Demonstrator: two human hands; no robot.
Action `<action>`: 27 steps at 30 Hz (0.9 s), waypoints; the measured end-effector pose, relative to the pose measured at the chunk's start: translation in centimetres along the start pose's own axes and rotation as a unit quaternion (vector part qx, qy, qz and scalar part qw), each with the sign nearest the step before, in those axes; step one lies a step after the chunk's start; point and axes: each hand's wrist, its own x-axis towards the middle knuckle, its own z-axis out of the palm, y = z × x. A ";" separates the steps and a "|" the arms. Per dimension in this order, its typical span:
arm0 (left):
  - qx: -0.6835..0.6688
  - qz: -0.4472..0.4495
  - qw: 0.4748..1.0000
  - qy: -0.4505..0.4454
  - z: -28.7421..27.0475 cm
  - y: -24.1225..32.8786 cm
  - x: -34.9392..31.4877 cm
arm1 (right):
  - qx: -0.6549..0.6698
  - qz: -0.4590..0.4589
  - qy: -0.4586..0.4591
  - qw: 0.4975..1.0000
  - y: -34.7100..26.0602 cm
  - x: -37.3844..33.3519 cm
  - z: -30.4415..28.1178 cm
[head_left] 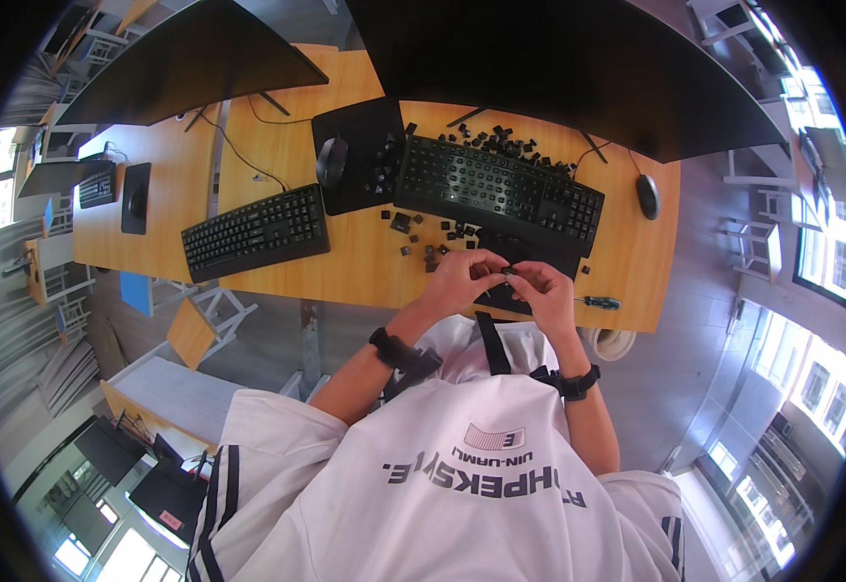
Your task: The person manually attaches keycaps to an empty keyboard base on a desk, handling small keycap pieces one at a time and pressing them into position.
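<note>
- We see the desk (374, 276) spread wide; its near edge lies just below the hands, probably so small things can be worked on close to the body.
- The big monitor (578, 78) stands at the far side, we think to free the near space; another monitor (200, 63) is to its left.
- The keyboard (471, 184) sits below the big monitor, many of its keys looking capless; its place beyond the hands seems chosen for easy reach.
- A second keyboard (256, 231) lies to its left, apparently set aside.
- A mat (355, 199) is between them; another mat (559, 257) lies nearer us, right of centre.
- Left hand (462, 278) and right hand (545, 289) meet over the near mat, each grip closed at the fingertips around one small piece (508, 272), likely to steady it from both sides.
- One mouse (332, 160) rests on the left mat, another mouse (647, 196) far right.
- The screwdriver (602, 303) lies right of the right hand, presumably for quick pick-up.
- Loose caps (401, 223) lie around the keyboard and on the left mat, seemingly to stay within reach.
- The piece is dark; we cannot tell its exact shape.
</note>
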 end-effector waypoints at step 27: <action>-0.093 -0.083 0.989 -0.081 4.8 0.6 2.7 | -0.017 -0.002 -0.079 0.997 2.3 0.9 -8.0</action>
